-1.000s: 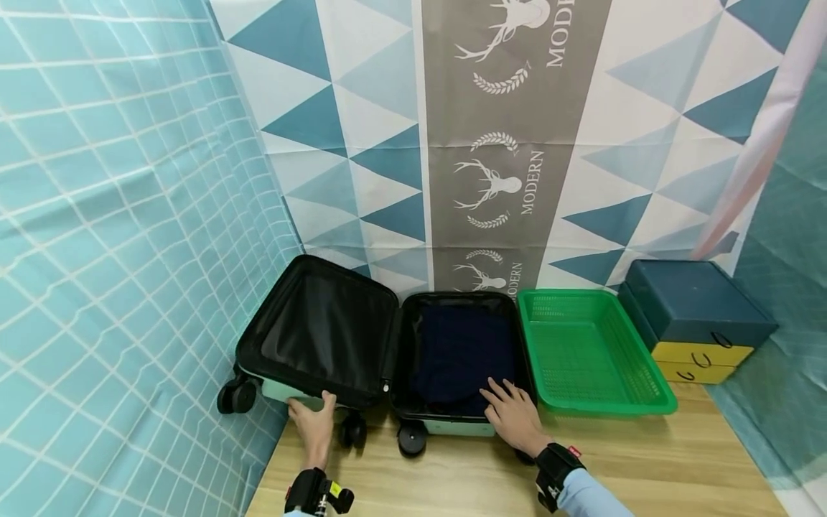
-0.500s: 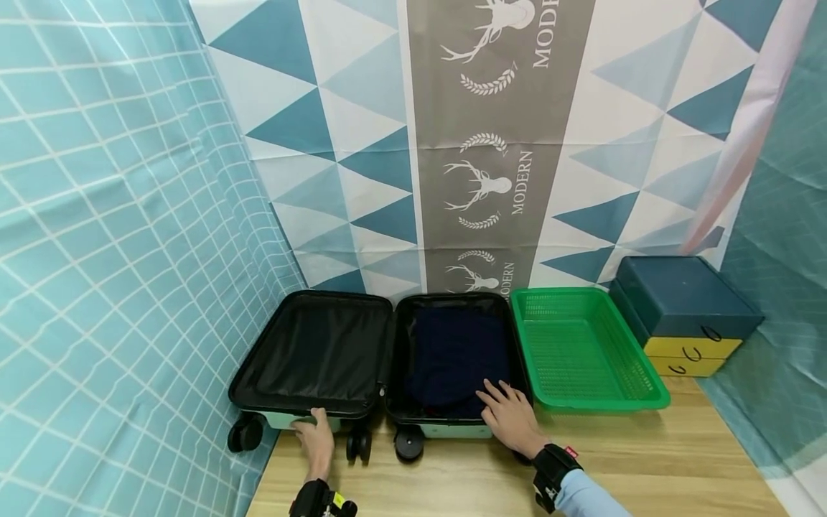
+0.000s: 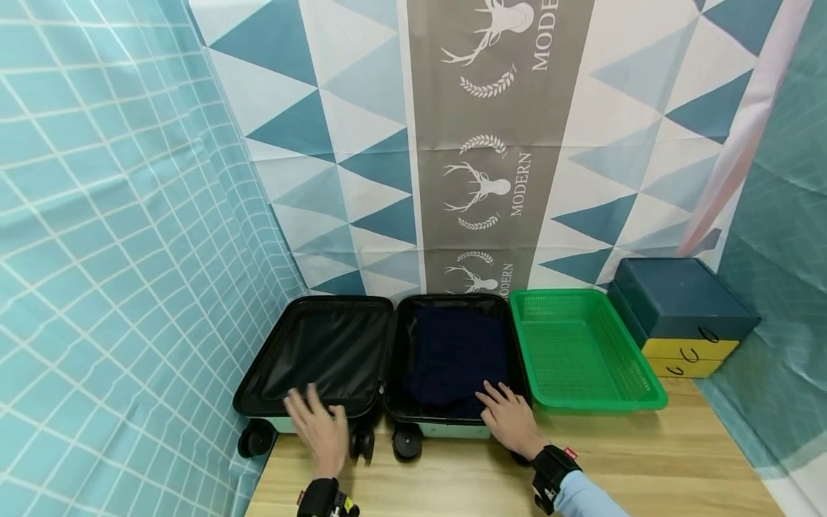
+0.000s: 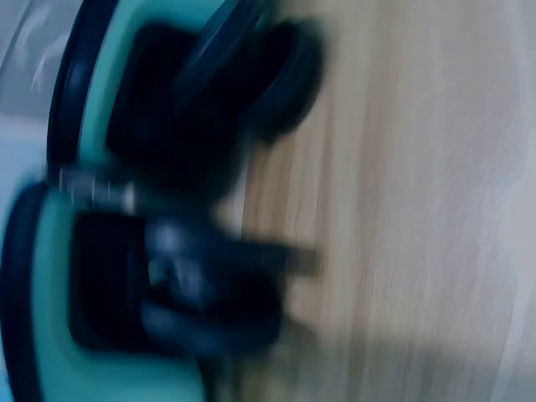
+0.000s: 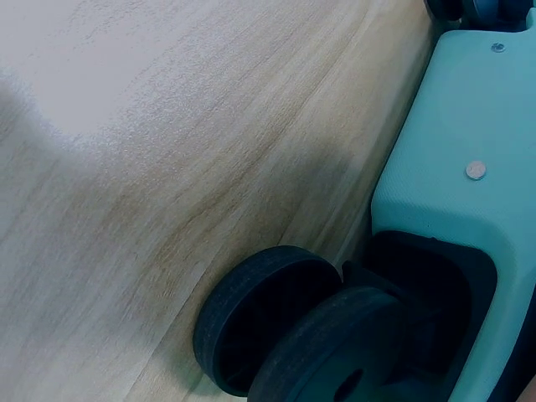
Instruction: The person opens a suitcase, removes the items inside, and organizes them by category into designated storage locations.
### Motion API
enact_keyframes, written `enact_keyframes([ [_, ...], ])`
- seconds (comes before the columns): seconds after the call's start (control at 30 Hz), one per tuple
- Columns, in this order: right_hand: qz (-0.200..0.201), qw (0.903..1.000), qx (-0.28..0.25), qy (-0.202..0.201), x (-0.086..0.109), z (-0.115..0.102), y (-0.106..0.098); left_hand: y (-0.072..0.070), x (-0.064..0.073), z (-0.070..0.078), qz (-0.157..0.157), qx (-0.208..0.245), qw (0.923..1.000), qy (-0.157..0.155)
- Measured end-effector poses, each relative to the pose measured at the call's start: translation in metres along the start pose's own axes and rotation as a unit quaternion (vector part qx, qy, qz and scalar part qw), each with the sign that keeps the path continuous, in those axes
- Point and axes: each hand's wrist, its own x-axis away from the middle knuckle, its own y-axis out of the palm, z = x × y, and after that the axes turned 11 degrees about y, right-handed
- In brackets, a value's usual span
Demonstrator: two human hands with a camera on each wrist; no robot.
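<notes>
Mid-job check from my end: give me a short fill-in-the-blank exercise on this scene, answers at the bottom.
1. The basket beside the open suitcase is ____ in color.
2. In the head view, the dark cloth lies in the suitcase's ____ half.
3. The hand overlapping the other half in that view is the person's ____ one.
4. The two lower fronts of the box stack are ____.

Missing words: green; right; left; yellow.
</notes>
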Motion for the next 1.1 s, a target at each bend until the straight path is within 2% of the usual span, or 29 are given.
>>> enact_keyframes([
  [0.03, -0.001, 1.0, 0.0, 0.001, 0.0, 0.0, 0.0, 0.002, 0.001, 0.01, 0.011, 0.005, 0.9977, 0.066],
  [0.07, -0.001, 1.0, 0.0, 0.002, 0.001, 0.0, 0.0, 0.005, 0.002, 0.02, 0.017, 0.02, 0.9912, 0.129],
  [0.13, -0.001, 1.0, 0.001, 0.003, 0.001, 0.0, 0.0, 0.014, 0.008, 0.04, 0.005, 0.046, 0.9713, 0.233],
  [0.17, 0.0, 1.0, 0.004, 0.002, 0.002, 0.0, 0.0, 0.018, 0.012, 0.051, -0.01, 0.057, 0.9601, 0.274],
  [0.2, 0.001, 1.0, 0.004, 0.002, 0.002, 0.001, 0.0, 0.016, 0.013, 0.07, -0.029, 0.064, 0.9502, 0.304],
  [0.23, 0.001, 1.0, 0.003, 0.002, 0.002, 0.001, 0.0, 0.021, 0.019, 0.079, -0.052, 0.081, 0.939, 0.33],
  [0.3, 0.0, 1.0, -0.001, -0.001, 0.001, 0.0, 0.0, 0.027, 0.032, 0.094, -0.106, 0.087, 0.9232, 0.359],
  [0.37, -0.008, 0.9999, -0.011, -0.004, 0.001, 0.0, -0.002, 0.032, 0.045, 0.104, -0.141, 0.082, 0.9135, 0.373],
  [0.4, -0.015, 0.9997, -0.02, -0.004, 0.0, -0.001, -0.003, 0.034, 0.05, 0.108, -0.151, 0.078, 0.9119, 0.374],
  [0.53, -0.046, 0.9965, -0.069, 0.006, -0.006, -0.003, -0.012, 0.035, 0.062, 0.112, -0.183, 0.057, 0.9137, 0.358],
  [0.6, -0.031, 0.9961, -0.08, 0.018, -0.011, -0.003, -0.018, 0.036, 0.063, 0.113, -0.198, 0.055, 0.9126, 0.354],
  [0.7, 0.006, 0.9954, -0.077, 0.056, -0.024, -0.007, -0.025, 0.035, 0.063, 0.112, -0.203, 0.057, 0.911, 0.354],
  [0.8, 0.002, 0.9918, -0.061, 0.112, -0.035, -0.009, -0.029, 0.034, 0.064, 0.112, -0.203, 0.058, 0.91, 0.357],
  [0.9, -0.052, 0.9849, -0.056, 0.156, -0.042, -0.006, -0.03, 0.034, 0.066, 0.112, -0.196, 0.062, 0.9118, 0.355],
  [0.97, -0.079, 0.9792, -0.064, 0.175, -0.046, -0.003, -0.029, 0.034, 0.066, 0.113, -0.194, 0.06, 0.9157, 0.347],
  [1.1, -0.105, 0.9698, -0.069, 0.209, -0.053, -0.003, -0.027, 0.035, 0.056, 0.125, -0.192, 0.07, 0.9346, 0.291],
])
